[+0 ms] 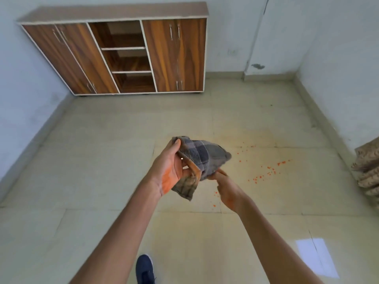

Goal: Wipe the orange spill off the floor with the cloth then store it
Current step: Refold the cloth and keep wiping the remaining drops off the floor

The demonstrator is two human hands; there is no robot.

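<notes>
A grey checked cloth (202,158) with an orange-stained edge is held up in the air between both hands. My left hand (171,169), its palm smeared orange, grips the cloth's left side. My right hand (226,189) pinches the cloth's lower right edge with its fingertips. On the tiled floor (123,160) to the right of the hands lie scattered orange droplets (266,173) and a faint orange smear (264,138) beyond them.
A wooden cabinet (176,56) with closed doors and open middle shelves (128,58) stands against the far wall. A patterned fabric bundle (368,171) sits at the right wall. My dark blue shoe (144,268) shows at the bottom.
</notes>
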